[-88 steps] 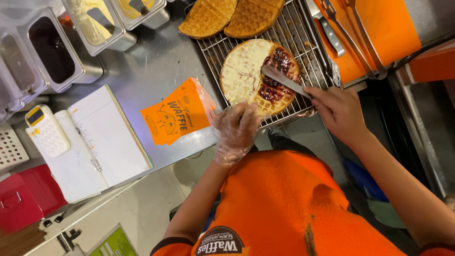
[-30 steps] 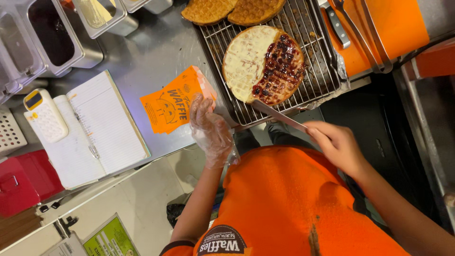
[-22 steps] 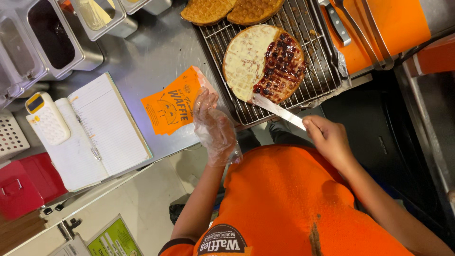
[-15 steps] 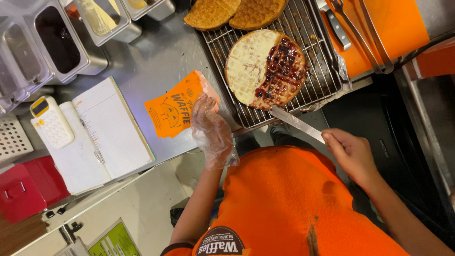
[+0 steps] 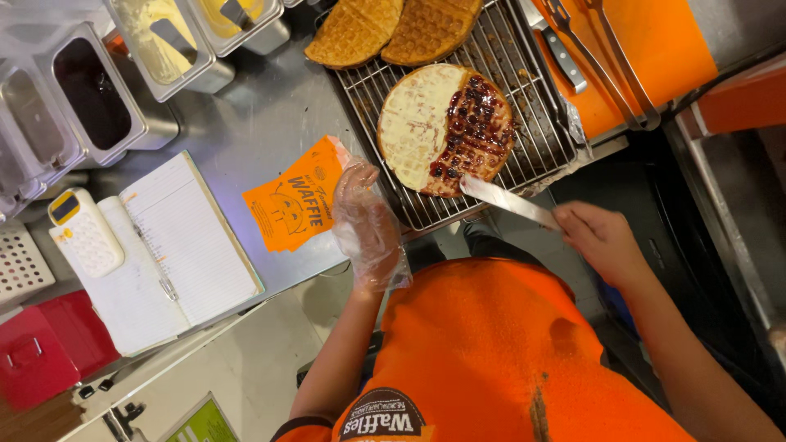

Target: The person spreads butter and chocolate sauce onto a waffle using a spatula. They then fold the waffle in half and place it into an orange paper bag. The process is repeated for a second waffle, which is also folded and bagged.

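A round waffle (image 5: pixel 446 129) lies on a wire rack (image 5: pixel 540 139), one half spread with white cream, the other with dark berry jam. My right hand (image 5: pixel 604 239) grips a flat metal knife (image 5: pixel 508 200) whose tip sits at the waffle's near edge. My left hand (image 5: pixel 366 223), in a clear plastic glove, rests at the counter's front edge, fingers touching an orange paper waffle sleeve (image 5: pixel 293 196).
Two plain golden waffles (image 5: pixel 393 29) lie at the rack's far end. Steel tubs (image 5: pixel 98 98) of dark and pale sauces stand far left. An open notebook (image 5: pixel 176 245), a white handset (image 5: pixel 82 233) and a red box (image 5: pixel 49 348) sit left. Tongs (image 5: pixel 610 57) rest on an orange board.
My right hand stopped spreading jam and drew the knife back off the waffle toward me. My gloved left hand shifted left onto the orange sleeve.
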